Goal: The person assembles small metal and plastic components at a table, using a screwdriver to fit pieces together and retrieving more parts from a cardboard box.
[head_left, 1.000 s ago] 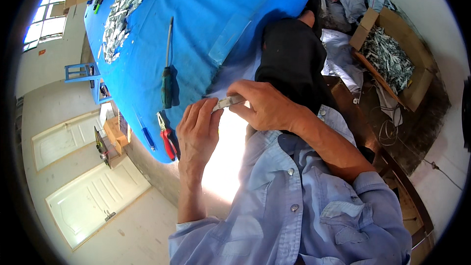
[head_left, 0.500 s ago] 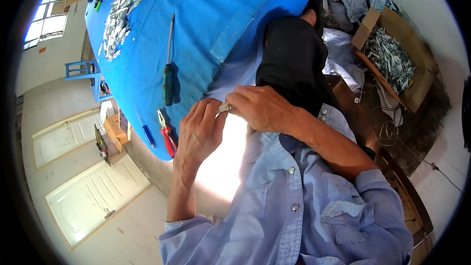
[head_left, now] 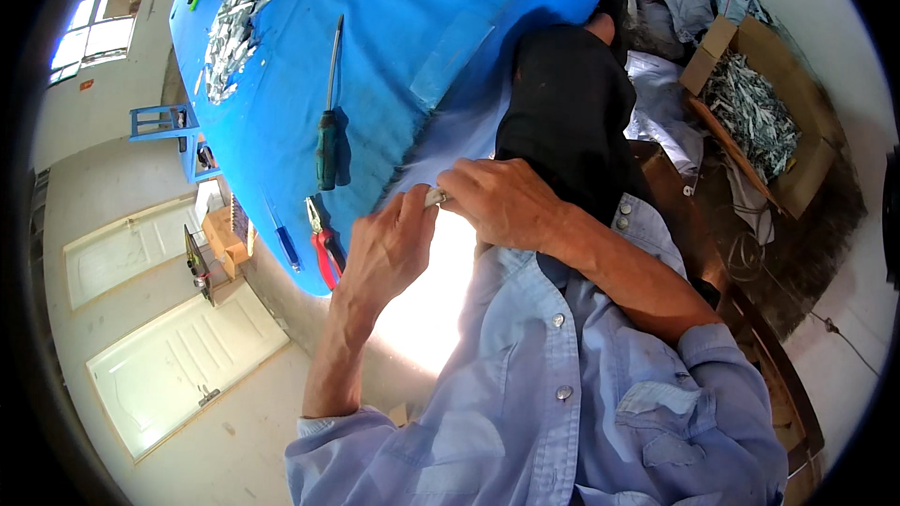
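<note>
Between my two hands is a small pale metal piece, mostly covered by fingers, so its exact kind does not show. My left hand pinches one end with thumb and fingers. From the other side my right hand grips the opposite end, its fingers curled. Both hands are held above my lap, just off the edge of the blue cloth. Closest to my left hand lie pliers with red handles, and beside them a blue-handled screwdriver. A longer screwdriver with a green handle lies farther up the cloth.
A blue cloth covers the work surface, with a heap of silvery metal pieces at its far left. To the right, a cardboard box holds many similar pieces. Crumpled clothes lie behind it. A blue stool stands left.
The small metal piece has turned and is more covered by my fingers. My left hand has shifted slightly, its forearm leaning farther left. The whole view has moved a little.
</note>
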A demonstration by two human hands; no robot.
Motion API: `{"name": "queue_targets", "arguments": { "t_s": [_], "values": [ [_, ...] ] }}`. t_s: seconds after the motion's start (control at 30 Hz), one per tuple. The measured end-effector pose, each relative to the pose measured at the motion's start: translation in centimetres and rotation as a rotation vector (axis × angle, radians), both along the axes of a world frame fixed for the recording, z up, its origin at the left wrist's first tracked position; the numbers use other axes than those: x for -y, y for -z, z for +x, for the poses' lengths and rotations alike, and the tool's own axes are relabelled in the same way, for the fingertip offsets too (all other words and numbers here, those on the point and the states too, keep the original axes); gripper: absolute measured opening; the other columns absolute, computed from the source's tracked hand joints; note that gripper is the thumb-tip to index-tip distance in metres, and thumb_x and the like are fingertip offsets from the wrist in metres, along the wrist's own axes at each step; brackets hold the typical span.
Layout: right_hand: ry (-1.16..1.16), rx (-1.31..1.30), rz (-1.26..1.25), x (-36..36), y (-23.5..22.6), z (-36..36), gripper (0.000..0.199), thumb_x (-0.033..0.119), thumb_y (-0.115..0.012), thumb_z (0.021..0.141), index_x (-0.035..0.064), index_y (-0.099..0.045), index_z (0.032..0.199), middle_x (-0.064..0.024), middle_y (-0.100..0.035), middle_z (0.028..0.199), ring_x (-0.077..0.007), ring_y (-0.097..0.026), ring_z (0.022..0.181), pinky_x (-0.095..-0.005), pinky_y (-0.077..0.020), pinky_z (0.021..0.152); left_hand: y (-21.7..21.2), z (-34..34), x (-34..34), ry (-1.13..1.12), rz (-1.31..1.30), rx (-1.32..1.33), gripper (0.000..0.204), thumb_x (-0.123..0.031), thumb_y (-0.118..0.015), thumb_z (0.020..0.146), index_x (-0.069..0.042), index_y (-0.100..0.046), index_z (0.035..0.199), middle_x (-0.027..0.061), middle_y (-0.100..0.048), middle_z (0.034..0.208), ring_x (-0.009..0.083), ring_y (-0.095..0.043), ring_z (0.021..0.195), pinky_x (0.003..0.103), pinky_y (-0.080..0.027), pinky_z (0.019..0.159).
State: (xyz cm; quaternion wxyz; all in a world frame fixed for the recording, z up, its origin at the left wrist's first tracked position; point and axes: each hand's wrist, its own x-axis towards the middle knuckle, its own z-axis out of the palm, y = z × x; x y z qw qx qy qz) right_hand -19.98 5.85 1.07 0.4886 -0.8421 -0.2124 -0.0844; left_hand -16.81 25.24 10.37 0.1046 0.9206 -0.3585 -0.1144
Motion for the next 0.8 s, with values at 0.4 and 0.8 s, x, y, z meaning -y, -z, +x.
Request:
{"name": "queue_targets", "arguments": {
  "t_s": [0.4,0.8],
  "values": [
    [0.019,0.017,-0.035,-0.4,0.3,-0.2,0.019,0.019,-0.07,0.094,0.0046,-0.06,0.097,-0.0102,-0.064,0.087,-0.0274,-0.071,0.083,-0.0406,-0.0574,0.065,0.6,-1.4,0.5,-0.123,-0.013,-0.014,0.01,-0.005,-0.06,0.1,0.0,-0.058,0.108,0.021,-0.065,0.083,0.0416,-0.067,0.07,0.047,-0.052,0.057],
    [0.083,0.103,0.049,-0.9,0.6,-0.4,0.021,0.018,-0.073,0.092,0.0049,-0.057,0.09,-0.0096,-0.058,0.075,-0.0296,-0.067,0.072,-0.0425,-0.0539,0.061,0.4,-1.5,-0.1,-0.085,0.043,0.058,0.012,-0.011,-0.065,0.098,-0.003,-0.057,0.096,0.0132,-0.06,0.081,0.0344,-0.064,0.067,0.045,-0.051,0.055]
  ]
}}
